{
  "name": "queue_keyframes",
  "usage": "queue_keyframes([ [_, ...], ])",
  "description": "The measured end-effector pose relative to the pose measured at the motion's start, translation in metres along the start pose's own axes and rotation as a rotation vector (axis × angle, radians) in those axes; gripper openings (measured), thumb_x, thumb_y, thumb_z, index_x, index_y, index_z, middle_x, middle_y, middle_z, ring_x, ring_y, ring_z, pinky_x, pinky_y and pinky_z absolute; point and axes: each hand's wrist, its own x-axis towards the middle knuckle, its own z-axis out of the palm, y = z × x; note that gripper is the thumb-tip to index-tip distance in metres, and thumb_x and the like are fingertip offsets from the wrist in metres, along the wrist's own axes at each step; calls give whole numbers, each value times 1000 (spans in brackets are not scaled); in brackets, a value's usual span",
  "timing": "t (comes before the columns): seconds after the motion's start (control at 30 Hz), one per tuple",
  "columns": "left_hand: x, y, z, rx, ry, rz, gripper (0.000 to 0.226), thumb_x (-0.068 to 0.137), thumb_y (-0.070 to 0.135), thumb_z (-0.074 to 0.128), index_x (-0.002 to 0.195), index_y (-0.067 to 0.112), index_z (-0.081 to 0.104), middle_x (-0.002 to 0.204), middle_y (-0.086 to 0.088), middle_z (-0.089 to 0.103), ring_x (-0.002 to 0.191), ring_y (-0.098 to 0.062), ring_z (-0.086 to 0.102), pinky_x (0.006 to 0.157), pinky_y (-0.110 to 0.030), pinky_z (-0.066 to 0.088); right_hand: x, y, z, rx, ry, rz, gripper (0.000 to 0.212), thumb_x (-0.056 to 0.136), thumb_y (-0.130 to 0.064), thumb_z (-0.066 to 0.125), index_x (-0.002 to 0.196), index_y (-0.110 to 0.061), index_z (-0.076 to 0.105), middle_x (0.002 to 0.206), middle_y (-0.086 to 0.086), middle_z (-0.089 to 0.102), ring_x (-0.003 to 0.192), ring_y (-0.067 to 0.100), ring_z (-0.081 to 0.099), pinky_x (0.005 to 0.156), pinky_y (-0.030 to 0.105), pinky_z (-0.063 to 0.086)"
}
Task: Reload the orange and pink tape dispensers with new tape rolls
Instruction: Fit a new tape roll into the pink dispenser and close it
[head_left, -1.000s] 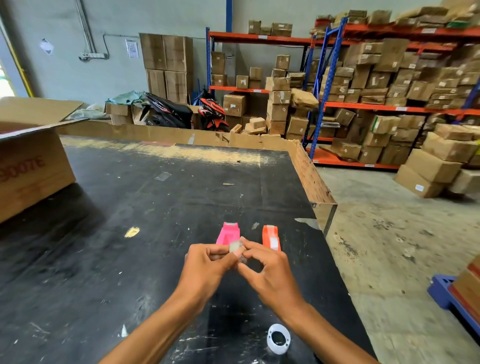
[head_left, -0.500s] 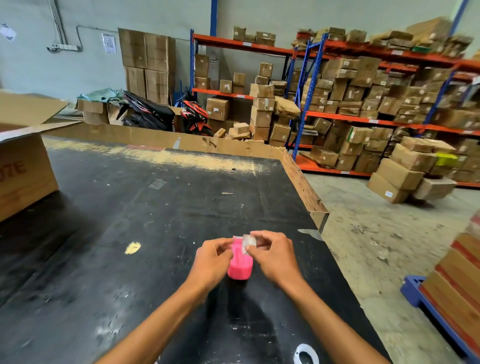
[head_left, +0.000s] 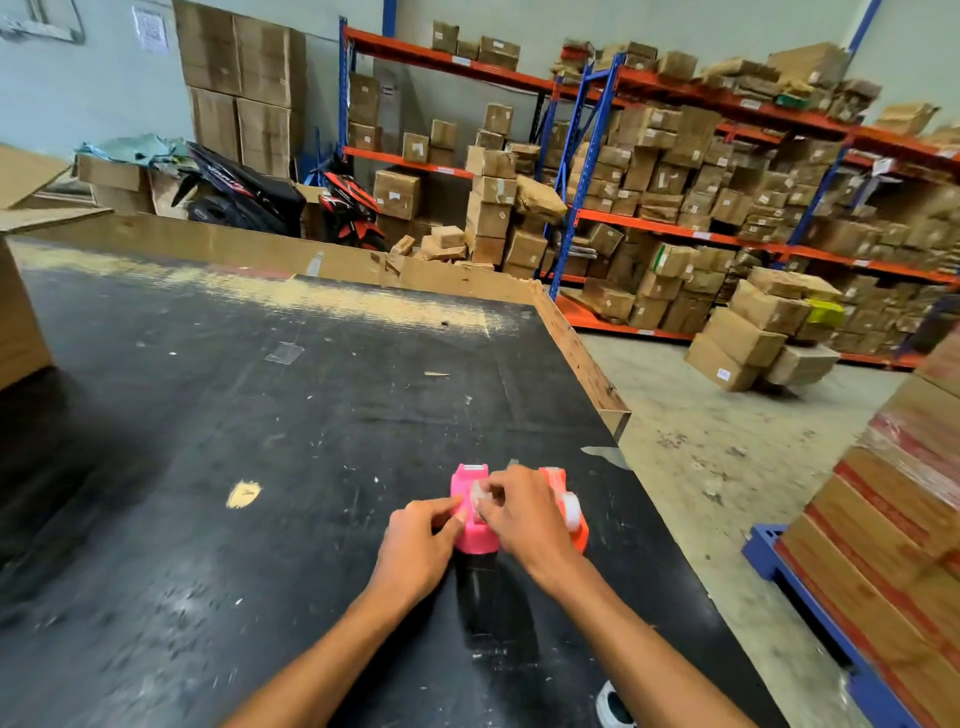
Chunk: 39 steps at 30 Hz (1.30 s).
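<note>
since half a second back the small clear tape roll (head_left: 477, 498) has come down from above the bright pink plastic tape dispenser (head_left: 471, 519) and now sits right at its middle, pinched in the right hand (head_left: 522, 514). the left hand (head_left: 415, 551) grips the pink one's left side, thumb on it. the orange plastic tape dispenser (head_left: 569, 512) peeks out just beside it on the right, a whitish roll showing in it. both stand on the scuffed black tabletop (head_left: 208, 467), near its right edge.
</note>
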Motion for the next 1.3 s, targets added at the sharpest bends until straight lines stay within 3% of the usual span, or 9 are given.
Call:
queue_keyframes([
  [0.1, 0, 0, 1, -19, 26, -14, 17, 87, 28, 61, 101, 33, 71, 95, 2, 78, 92, -15, 71, 86, -42, 55, 3, 6, 2, 0, -34, -14, 22, 78, -9, 57, 58, -4, 64, 64, 16, 66, 66, 29, 56, 70, 41, 45],
  [0.23, 1, -2, 3, -32, 41, -19, 20, 87, 26, 61, 104, 26, 72, 100, 1, 78, 96, -16, 71, 89, -40, 55, 7, 11, -1, -104, -76, -95, 18, 82, -12, 58, 74, -5, 73, 99, 9, 70, 94, 26, 60, 89, 34, 42],
  [0.3, 3, -4, 3, -17, 47, -28, 23, 87, 26, 61, 108, 24, 72, 105, 0, 77, 100, -17, 70, 92, -39, 54, 9, 11, 0, -124, -106, -123, 18, 82, -9, 56, 75, -4, 72, 102, 11, 70, 95, 30, 62, 84, 37, 46],
  [0.47, 4, -4, 2, -13, 33, -12, 25, 87, 29, 61, 110, 26, 71, 107, 5, 76, 99, -8, 69, 91, -37, 54, 8, 19, 3, -17, -85, -161, 17, 81, -9, 60, 69, -4, 71, 94, 9, 72, 90, 25, 62, 76, 33, 43],
  [0.6, 4, -6, 0, -28, 24, -5, 25, 86, 31, 62, 109, 27, 71, 105, 8, 76, 97, -4, 69, 92, -37, 54, 14, 27, -2, 230, -9, -79, 30, 73, -11, 74, 58, -31, 59, 80, 0, 68, 80, 14, 63, 77, 31, 49],
  [0.8, 6, -5, -1, -44, 20, -3, 30, 85, 28, 66, 113, 17, 70, 111, 2, 74, 96, 7, 66, 90, -14, 50, 31, 31, -10, 155, -181, -56, 43, 71, -16, 80, 111, -16, 64, 85, -3, 53, 70, 0, 46, 65, 7, 36],
  [0.9, 5, -5, -1, -55, 25, 0, 28, 85, 26, 66, 111, 17, 71, 105, 3, 76, 76, 26, 58, 74, 4, 43, 41, 31, -14, 93, -303, -80, 41, 71, -19, 79, 110, -12, 68, 71, -12, 53, 62, 0, 45, 63, 16, 38],
  [1.07, 5, -4, -2, -72, 8, -1, 27, 85, 29, 65, 111, 23, 72, 99, 8, 77, 90, 10, 66, 78, -5, 48, 49, 33, -14, 135, -330, -90, 22, 77, -31, 75, 90, -13, 74, 67, -5, 57, 64, 8, 47, 62, 25, 38],
  [1.3, 5, -5, 1, -95, 17, -12, 28, 85, 26, 66, 112, 20, 71, 100, 6, 76, 86, 17, 64, 72, 1, 44, 56, 38, -12, 161, -386, -124, 24, 79, -29, 73, 95, -11, 72, 62, -7, 50, 58, 5, 41, 58, 24, 34],
])
